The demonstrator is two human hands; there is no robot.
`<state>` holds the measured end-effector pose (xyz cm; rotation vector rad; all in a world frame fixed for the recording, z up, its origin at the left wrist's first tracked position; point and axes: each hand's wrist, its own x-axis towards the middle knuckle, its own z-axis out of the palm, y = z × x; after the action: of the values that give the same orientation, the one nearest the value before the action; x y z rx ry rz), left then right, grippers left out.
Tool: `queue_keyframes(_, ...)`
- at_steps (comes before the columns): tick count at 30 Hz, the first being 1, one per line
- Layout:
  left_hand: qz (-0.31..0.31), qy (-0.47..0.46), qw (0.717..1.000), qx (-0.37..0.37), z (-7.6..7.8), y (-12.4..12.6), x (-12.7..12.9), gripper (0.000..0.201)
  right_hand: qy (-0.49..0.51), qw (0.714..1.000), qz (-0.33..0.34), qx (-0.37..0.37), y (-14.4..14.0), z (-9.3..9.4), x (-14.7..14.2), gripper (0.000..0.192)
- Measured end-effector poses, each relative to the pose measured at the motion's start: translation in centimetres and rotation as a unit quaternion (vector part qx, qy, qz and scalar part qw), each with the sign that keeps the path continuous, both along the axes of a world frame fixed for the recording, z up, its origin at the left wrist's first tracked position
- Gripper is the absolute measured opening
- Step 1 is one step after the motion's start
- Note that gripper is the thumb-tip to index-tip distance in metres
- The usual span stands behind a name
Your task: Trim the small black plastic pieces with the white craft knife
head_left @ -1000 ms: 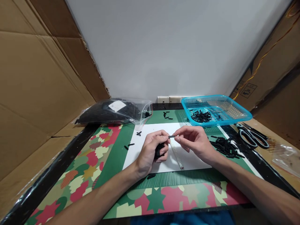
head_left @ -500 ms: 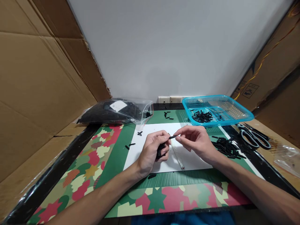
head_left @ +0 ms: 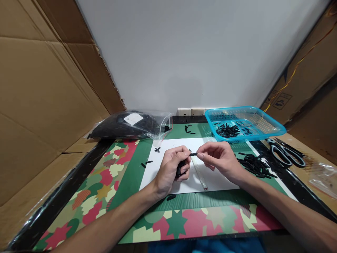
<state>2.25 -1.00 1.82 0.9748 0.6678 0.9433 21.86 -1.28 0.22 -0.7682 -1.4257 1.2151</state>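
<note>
My hands meet over a small black plastic stick (head_left: 193,154).
My right hand (head_left: 219,160) pinches the thin, matte stick; my left hand (head_left: 172,168) clutches more black pieces.

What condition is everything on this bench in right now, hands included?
left hand: curled shut round a bunch of small black pieces
right hand: pinching a black piece at its fingertips
blue basket: upright, partly filled with black pieces
plastic bag: lying flat, full of black parts
scissors: closed, lying flat
loose pile of black pieces: heaped on the mat
white sheet: lying flat
</note>
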Motion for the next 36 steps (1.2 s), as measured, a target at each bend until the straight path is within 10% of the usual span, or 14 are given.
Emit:
queue_keyframes(28,-0.004,0.006,1.000,-0.004,0.12,0.01,-0.06,0.025,-0.007,1.000,0.001,-0.016,0.04,0.29,0.17,0.027)
queue_keyframes(36,-0.023,-0.012,0.999,-0.024,0.45,0.05,-0.25,0.030,-0.124,0.987,-0.073,0.074,-0.37,0.54,0.63,0.022)
